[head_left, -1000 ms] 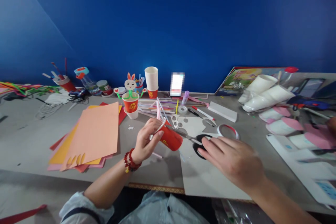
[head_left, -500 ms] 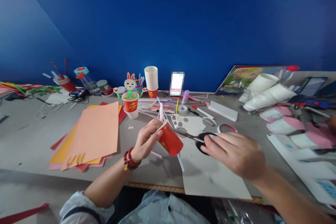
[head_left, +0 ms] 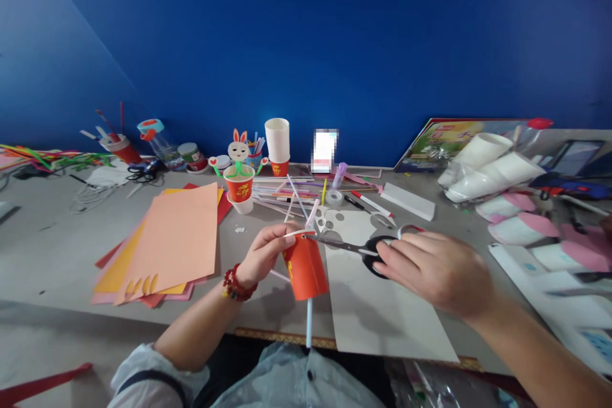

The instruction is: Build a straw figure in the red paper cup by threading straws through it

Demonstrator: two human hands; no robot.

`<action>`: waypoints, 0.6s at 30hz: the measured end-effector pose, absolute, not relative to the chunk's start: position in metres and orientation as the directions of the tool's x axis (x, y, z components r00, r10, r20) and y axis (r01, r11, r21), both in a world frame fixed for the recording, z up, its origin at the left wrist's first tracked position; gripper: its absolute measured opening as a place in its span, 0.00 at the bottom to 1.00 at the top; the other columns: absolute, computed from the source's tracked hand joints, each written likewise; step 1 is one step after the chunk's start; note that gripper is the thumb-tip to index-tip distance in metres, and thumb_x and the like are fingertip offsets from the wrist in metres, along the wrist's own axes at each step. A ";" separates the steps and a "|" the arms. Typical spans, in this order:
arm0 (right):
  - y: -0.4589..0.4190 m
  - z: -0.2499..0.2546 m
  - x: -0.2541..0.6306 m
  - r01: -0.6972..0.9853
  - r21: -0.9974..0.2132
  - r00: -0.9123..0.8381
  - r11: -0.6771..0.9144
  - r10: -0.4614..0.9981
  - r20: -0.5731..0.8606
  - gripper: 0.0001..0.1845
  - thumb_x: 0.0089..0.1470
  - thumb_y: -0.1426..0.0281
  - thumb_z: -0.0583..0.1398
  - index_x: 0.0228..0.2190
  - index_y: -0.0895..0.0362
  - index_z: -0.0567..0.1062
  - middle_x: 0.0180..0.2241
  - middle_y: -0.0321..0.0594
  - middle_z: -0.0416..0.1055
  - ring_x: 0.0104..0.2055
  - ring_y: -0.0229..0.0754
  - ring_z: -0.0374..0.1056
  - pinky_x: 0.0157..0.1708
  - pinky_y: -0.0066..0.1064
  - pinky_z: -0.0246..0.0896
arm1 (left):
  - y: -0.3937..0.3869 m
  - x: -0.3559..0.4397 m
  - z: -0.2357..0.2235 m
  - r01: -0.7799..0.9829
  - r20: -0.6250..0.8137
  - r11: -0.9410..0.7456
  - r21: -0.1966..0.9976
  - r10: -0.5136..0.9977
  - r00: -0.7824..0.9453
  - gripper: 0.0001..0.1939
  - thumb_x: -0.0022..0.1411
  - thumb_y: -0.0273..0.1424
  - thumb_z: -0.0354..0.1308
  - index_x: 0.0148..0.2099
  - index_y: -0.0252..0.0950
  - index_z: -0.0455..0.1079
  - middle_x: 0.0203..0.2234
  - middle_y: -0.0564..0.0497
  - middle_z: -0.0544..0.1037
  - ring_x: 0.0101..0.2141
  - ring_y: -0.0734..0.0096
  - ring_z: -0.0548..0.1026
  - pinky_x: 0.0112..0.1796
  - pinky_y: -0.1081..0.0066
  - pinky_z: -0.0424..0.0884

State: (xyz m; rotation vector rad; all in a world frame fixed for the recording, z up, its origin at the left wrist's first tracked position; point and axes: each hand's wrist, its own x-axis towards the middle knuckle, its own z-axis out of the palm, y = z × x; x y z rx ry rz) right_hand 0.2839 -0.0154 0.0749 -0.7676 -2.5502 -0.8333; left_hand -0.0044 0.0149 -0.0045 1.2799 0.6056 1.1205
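My left hand grips a red paper cup near its white rim, fingers wrapped over the edge. Drinking straws rise out of the cup's mouth, and a pale blue straw sticks out below its base. In my right hand is a pair of scissors with black handles. The blade tips touch the cup wall just under the rim, where a small hole or cut shows. Whether a tip has gone through the wall I cannot tell.
Coloured paper sheets lie to the left. A rabbit cup figure and stacked white cups stand at the back. White card lies below my right hand. Pink-and-white paper cups and bagged cups sit at right.
The red cup has turned more upright in my left hand, so the blue straw below now points straight down. The scissor tips stay at the cup's rim area.
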 end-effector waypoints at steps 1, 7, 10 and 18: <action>-0.016 0.075 0.283 0.595 0.424 -0.790 0.682 0.401 0.464 0.18 0.68 0.68 0.52 0.27 0.59 0.74 0.19 0.36 0.68 0.25 0.39 0.62 0.29 0.35 0.47 | 0.015 -0.004 -0.004 -0.284 0.256 -0.152 0.947 0.891 0.375 0.15 0.65 0.36 0.56 0.28 0.34 0.71 0.28 0.49 0.71 0.33 0.66 0.69 0.38 0.66 0.66; -0.020 0.080 0.281 0.613 0.426 -0.782 0.666 0.435 0.446 0.20 0.68 0.67 0.52 0.27 0.59 0.74 0.19 0.36 0.67 0.25 0.40 0.61 0.29 0.35 0.46 | 0.014 -0.003 -0.003 -0.155 0.493 -0.470 0.869 0.794 0.356 0.14 0.69 0.32 0.52 0.32 0.34 0.71 0.32 0.45 0.76 0.39 0.62 0.71 0.46 0.61 0.66; -0.019 0.081 0.280 0.602 0.445 -0.792 0.663 0.424 0.438 0.19 0.68 0.68 0.52 0.27 0.59 0.75 0.19 0.35 0.67 0.25 0.39 0.61 0.30 0.34 0.47 | 0.015 -0.003 -0.004 -0.149 0.523 -0.504 0.851 0.782 0.340 0.12 0.69 0.30 0.52 0.32 0.35 0.71 0.32 0.46 0.75 0.38 0.63 0.71 0.45 0.62 0.66; -0.018 0.085 0.279 0.580 0.499 -0.809 0.644 0.385 0.443 0.16 0.66 0.72 0.55 0.27 0.60 0.75 0.18 0.34 0.65 0.24 0.39 0.60 0.29 0.35 0.47 | 0.014 -0.004 -0.002 -0.183 0.506 -0.472 0.862 0.791 0.344 0.13 0.69 0.31 0.52 0.30 0.35 0.69 0.32 0.45 0.75 0.39 0.62 0.72 0.46 0.60 0.66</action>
